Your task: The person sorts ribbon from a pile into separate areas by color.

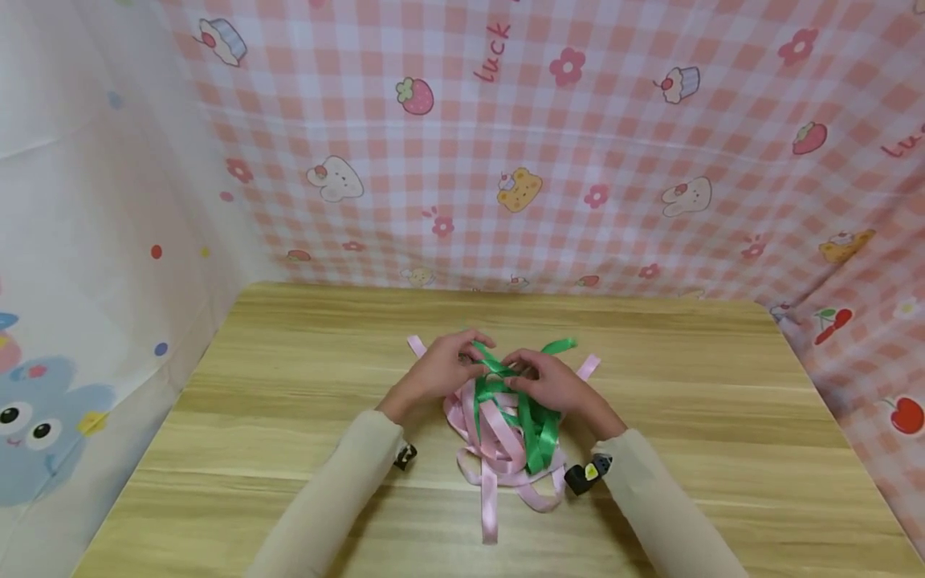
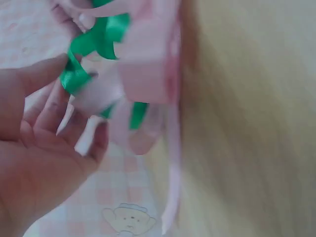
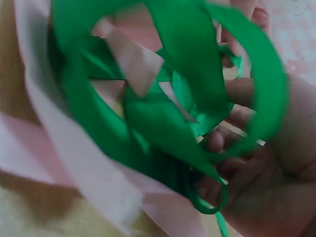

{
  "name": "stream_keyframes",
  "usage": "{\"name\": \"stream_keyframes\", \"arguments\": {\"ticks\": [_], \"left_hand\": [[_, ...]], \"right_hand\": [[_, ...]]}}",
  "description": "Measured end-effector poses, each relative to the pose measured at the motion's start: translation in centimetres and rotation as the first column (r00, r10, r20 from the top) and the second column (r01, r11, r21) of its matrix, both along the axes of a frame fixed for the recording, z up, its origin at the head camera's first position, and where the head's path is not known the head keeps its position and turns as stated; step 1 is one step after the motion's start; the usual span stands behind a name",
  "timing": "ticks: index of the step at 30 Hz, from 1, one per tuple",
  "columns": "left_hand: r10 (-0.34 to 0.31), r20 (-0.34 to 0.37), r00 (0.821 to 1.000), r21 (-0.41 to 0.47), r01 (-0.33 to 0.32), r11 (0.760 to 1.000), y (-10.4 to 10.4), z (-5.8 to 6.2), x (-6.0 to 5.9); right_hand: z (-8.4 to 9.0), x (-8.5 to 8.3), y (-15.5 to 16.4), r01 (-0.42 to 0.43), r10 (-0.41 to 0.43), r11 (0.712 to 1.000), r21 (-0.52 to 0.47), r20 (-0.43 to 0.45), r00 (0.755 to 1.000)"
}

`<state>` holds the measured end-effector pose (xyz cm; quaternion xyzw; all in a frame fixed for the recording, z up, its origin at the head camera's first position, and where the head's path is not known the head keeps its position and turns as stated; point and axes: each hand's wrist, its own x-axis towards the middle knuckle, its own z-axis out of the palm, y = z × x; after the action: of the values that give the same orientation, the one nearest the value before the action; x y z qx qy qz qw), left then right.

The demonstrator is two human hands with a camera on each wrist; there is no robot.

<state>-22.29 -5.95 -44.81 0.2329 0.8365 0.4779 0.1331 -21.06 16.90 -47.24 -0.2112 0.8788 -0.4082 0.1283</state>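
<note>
The left hand [image 1: 442,366] and right hand [image 1: 552,380] each pinch the green ribbon [image 1: 536,461] — likely to keep it raised above the pink ribbon [image 1: 489,510] (loosely looped) — midway between the left and right edges of the worktop [image 1: 289,385].

Before me is a wood-grained table [image 1: 253,417]. On it the pink ribbon [image 1: 489,510] lies loosely heaped, one end running near; whether the green ribbon [image 1: 538,456] touches the wood, I can't quite tell.
</note>
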Motion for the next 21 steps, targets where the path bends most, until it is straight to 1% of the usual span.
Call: {"name": "stream_keyframes", "arguments": {"ticks": [3, 6, 9, 11, 13, 17, 18, 21], "left_hand": [[-0.055, 0.053, 0.997, 0.091, 0.05, 0.995, -0.2, 0.9, 0.4], [-0.104, 0.077, 0.992, 0.17, 0.09, 0.981, -0.3, 1.8, 0.7], [-0.146, 0.071, 0.987, 0.224, 0.127, 0.966, -0.5, 2.8, 0.8], [-0.169, 0.058, 0.984, 0.25, 0.149, 0.957, -0.8, 3.6, 1.0], [-0.18, 0.038, 0.983, 0.255, 0.164, 0.953, -1.2, 4.4, 1.2], [-0.19, 0.002, 0.982, 0.234, 0.185, 0.954, -2.2, 5.9, 1.7], [-0.188, -0.004, 0.982, 0.225, 0.184, 0.957, -2.4, 6.1, 1.9], [-0.178, -0.023, 0.984, 0.197, 0.179, 0.964, -3.3, 6.8, 2.4]], "right_hand": [[0.6, 0.4, 0.2, -0.022, 0.023, 0.999, -0.043, 0.013, 1.0], [1.6, 0.8, 0.3, -0.036, 0.041, 0.994, -0.104, 0.044, 0.998], [2.8, 1.1, 0.4, -0.029, 0.046, 0.985, -0.171, 0.096, 0.994], [3.6, 1.3, 0.5, -0.034, 0.067, 0.97, -0.242, 0.128, 0.99], [4.5, 1.5, 0.6, -0.048, 0.105, 0.941, -0.336, 0.156, 0.982], [5.9, 2.0, 0.8, -0.101, 0.218, 0.851, -0.516, 0.173, 0.961], [6.3, 2.1, 0.8, -0.114, 0.24, 0.832, -0.543, 0.167, 0.956], [7.1, 2.4, 0.9, -0.145, 0.292, 0.792, -0.593, 0.16, 0.943]]}}
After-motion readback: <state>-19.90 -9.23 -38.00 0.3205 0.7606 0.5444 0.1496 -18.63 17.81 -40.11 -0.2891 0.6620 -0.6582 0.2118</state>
